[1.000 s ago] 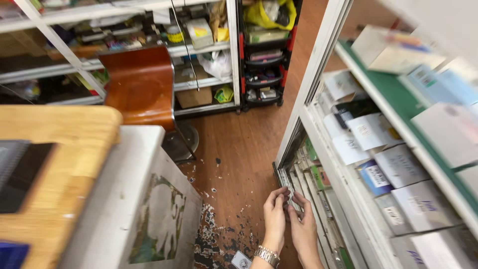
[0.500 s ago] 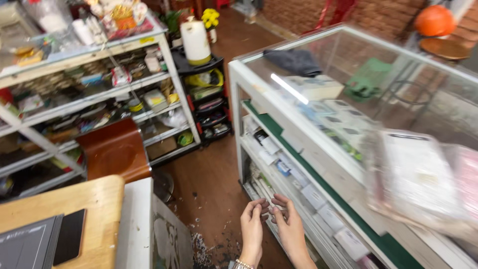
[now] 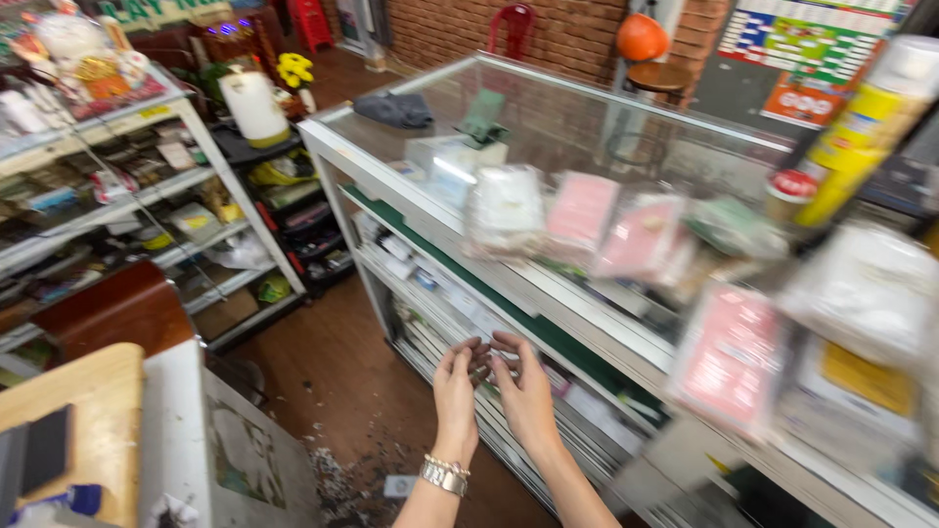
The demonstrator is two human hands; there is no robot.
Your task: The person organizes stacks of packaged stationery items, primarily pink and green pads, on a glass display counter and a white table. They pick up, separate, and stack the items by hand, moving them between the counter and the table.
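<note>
My left hand (image 3: pixel 456 389), with a beaded bracelet (image 3: pixel 443 475) at the wrist, and my right hand (image 3: pixel 525 387) are raised side by side in front of a glass display case (image 3: pixel 442 231). Their fingertips meet around a small dark item (image 3: pixel 479 371). Blur keeps me from telling what it is. Both hands hover at the height of the case's lower shelves (image 3: pixel 430 293), which hold small boxes. They touch neither the shelves nor the glass.
Blurred pink and white packets (image 3: pixel 587 217) lie on the case top, with a yellow can (image 3: pixel 849 142) at the right. A white shelf rack (image 3: pixel 127 215) full of goods stands at the left. A wooden counter (image 3: pixel 73 411) is at the bottom left, with debris (image 3: pixel 352 479) on the floor.
The view has swung up from the floor and lower shelves to the case top. My hands have risen with it and stay together around the small item.
</note>
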